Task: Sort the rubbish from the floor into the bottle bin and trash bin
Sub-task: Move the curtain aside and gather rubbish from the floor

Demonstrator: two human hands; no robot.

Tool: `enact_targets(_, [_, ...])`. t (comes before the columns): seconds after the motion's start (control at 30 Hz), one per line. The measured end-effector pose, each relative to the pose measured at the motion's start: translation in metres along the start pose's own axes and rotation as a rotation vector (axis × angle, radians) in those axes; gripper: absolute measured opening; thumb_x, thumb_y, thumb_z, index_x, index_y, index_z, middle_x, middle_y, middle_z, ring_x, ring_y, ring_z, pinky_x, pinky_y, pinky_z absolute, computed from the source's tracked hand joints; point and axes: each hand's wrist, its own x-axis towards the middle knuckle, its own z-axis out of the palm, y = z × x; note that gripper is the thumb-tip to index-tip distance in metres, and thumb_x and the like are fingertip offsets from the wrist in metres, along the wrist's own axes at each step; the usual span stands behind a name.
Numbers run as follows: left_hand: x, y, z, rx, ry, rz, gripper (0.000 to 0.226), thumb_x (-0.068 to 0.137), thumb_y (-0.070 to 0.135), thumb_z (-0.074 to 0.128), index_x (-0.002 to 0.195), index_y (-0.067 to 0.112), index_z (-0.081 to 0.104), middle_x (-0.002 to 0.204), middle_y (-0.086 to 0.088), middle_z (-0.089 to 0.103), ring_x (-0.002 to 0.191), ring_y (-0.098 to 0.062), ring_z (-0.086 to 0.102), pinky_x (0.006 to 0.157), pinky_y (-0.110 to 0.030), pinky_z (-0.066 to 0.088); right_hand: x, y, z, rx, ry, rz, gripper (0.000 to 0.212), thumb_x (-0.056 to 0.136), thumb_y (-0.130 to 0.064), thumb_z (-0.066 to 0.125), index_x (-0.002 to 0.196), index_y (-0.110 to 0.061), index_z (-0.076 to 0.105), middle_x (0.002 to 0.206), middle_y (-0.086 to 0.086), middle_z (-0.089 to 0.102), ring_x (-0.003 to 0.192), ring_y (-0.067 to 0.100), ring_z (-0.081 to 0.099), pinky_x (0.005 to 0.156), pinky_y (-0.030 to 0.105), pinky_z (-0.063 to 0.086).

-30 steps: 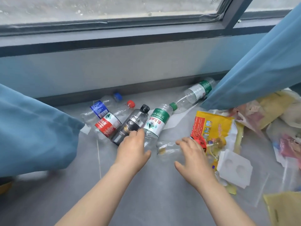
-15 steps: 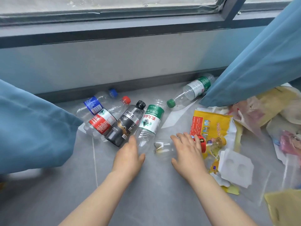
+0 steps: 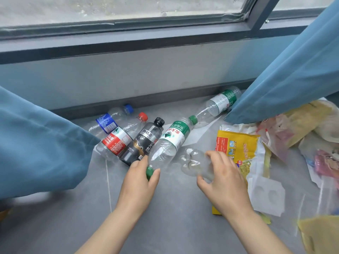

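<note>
Where the right curtain is hanging down to the floor, it is covering part of the heap of wrappers, and I cannot say what each wrapper is. The left curtain is hiding the floor on its side.

The bottles are lying on their sides near the wall: a blue-label bottle, a red-label bottle, a black bottle and a far green-label bottle, all with caps on. The clear ones are looking empty; the black one is not letting me see inside.

The left hand is pinching the green cap end of the near green-label bottle, whose body is pointing away toward the wall. The right hand is curling its fingers round a crushed clear bottle, possibly one without a label, and is hiding its right end. This bottle is lying just beside a yellow packet. A white moulded tray is lying to the right of that hand.
</note>
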Motion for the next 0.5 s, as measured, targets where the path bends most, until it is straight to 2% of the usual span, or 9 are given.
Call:
enact_targets(0.07, [0.002,0.006,-0.007,-0.013,0.025,0.038,0.031,0.092,0.031,0.056,0.121,0.018,0.053,0.097,0.005,0.051,0.091,-0.010,0.047,0.073,-0.018,0.032,0.002,-0.001,-0.012,0.057,0.014,0.018,0.044,0.068,-0.026,0.069,0.108,-0.025,0.052,0.101,-0.010,0.052,0.095,0.017,0.052,0.077,0.029,0.044])
enact_targets(0.13, [0.005,0.011,-0.014,-0.029,0.088,0.084,0.048,0.092,0.033,0.056,0.136,0.017,0.046,0.108,0.008,0.051,0.097,-0.004,0.044,0.082,-0.019,0.036,0.005,-0.001,-0.023,0.131,0.046,0.066,0.045,0.070,-0.024,0.069,0.112,-0.027,0.051,0.103,-0.013,0.052,0.096,0.013,0.050,0.077,0.026,0.042])
enact_targets(0.2, [0.009,0.018,-0.019,-0.040,0.137,0.127,0.051,0.090,0.035,0.057,0.138,0.019,0.046,0.114,0.010,0.051,0.096,0.005,0.041,0.084,-0.014,0.036,0.009,-0.001,-0.029,0.197,0.082,0.101,0.047,0.072,-0.022,0.070,0.114,-0.028,0.052,0.104,-0.014,0.053,0.097,0.008,0.050,0.079,0.023,0.040])
enact_targets(0.27, [0.014,0.027,-0.021,-0.058,0.161,0.168,0.051,0.089,0.032,0.060,0.136,0.021,0.048,0.112,0.011,0.052,0.092,0.019,0.041,0.079,0.001,0.030,0.014,0.000,-0.031,0.247,0.101,0.115,0.045,0.072,-0.021,0.071,0.112,-0.030,0.053,0.101,-0.016,0.053,0.095,0.006,0.049,0.078,0.022,0.040])
enact_targets(0.33, [0.017,0.038,-0.022,-0.082,0.189,0.210,0.049,0.087,0.027,0.064,0.134,0.022,0.051,0.107,0.010,0.053,0.089,0.029,0.038,0.076,0.009,0.026,0.019,0.002,-0.032,0.269,0.103,0.133,0.044,0.072,-0.022,0.071,0.111,-0.031,0.054,0.100,-0.017,0.053,0.094,0.004,0.050,0.078,0.020,0.039])
enact_targets(0.4, [0.019,0.052,-0.024,-0.138,0.213,0.229,0.046,0.086,0.023,0.066,0.130,0.026,0.054,0.101,0.012,0.053,0.087,0.022,0.045,0.074,0.008,0.030,0.024,0.003,-0.035,0.261,0.094,0.145,0.045,0.071,-0.025,0.072,0.113,-0.030,0.054,0.103,-0.016,0.053,0.097,0.004,0.050,0.080,0.018,0.039])
enact_targets(0.5, [0.021,0.075,-0.032,-0.231,0.237,0.236,0.035,0.083,0.029,0.071,0.116,0.031,0.059,0.095,0.014,0.052,0.081,-0.004,0.054,0.067,-0.006,0.042,0.029,0.001,-0.048,0.297,0.104,0.177,0.042,0.070,-0.028,0.071,0.108,-0.031,0.053,0.101,-0.017,0.053,0.096,0.002,0.048,0.076,0.008,0.033])
